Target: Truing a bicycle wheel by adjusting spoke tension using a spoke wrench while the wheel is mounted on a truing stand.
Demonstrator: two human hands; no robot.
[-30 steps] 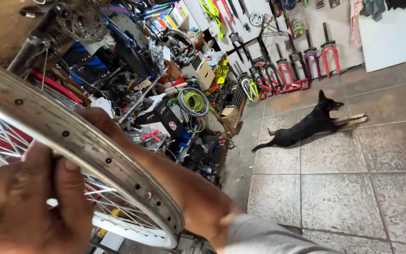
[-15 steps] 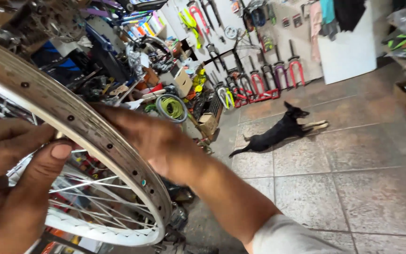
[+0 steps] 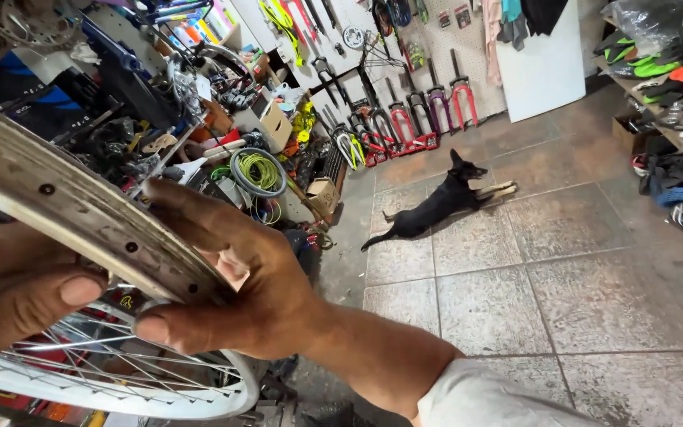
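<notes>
Bicycle wheel rim [image 3: 81, 207] runs between my hands: right hand [image 3: 223, 277] clamped over it, left hand [image 3: 17, 296] thumb pressing beneath.

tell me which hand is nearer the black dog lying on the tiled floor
Right. The right hand grips the wheel rim on the side toward the dog; the left hand holds it farther away at the frame's left edge.
</notes>
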